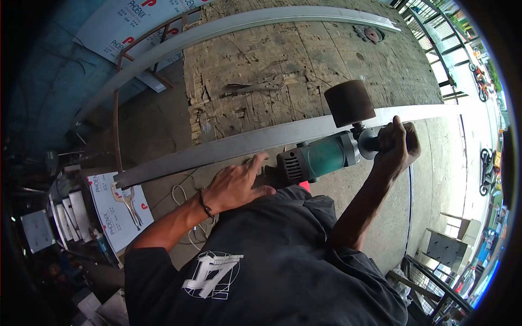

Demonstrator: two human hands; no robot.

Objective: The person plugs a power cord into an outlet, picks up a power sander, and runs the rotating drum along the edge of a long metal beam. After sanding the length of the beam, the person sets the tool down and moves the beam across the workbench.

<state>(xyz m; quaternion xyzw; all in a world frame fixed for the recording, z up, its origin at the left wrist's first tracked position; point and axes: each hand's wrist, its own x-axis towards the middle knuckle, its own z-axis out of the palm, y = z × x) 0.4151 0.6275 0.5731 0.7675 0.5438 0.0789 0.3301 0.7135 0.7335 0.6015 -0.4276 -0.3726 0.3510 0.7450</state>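
The right hand (pixel 399 144) is closing its fingers firmly around the black side handle (pixel 370 143) of a green power tool (pixel 325 156), near the head of the tool. The left hand (pixel 234 187) is resting at the black rear end of this tool; its thumb and forefinger are standing apart, with the dark body passing between them, and I cannot tell whether the hidden fingers are clamping it. The power tool is lying across the view just before the person's dark shirt (pixel 272 261), and its brown drum (pixel 348 103) is covering part of a long metal bar (pixel 239 142); whether they are touching, I cannot tell. This bar is running along the near side of a rough wooden table (pixel 304 54). A locking clamp (pixel 128 202) is sitting at its left end. On the table, a dark clamp (pixel 261 86) is lying near the middle, while a second bar (pixel 244 24) is stretching along the far side, near a round disc (pixel 372 35).
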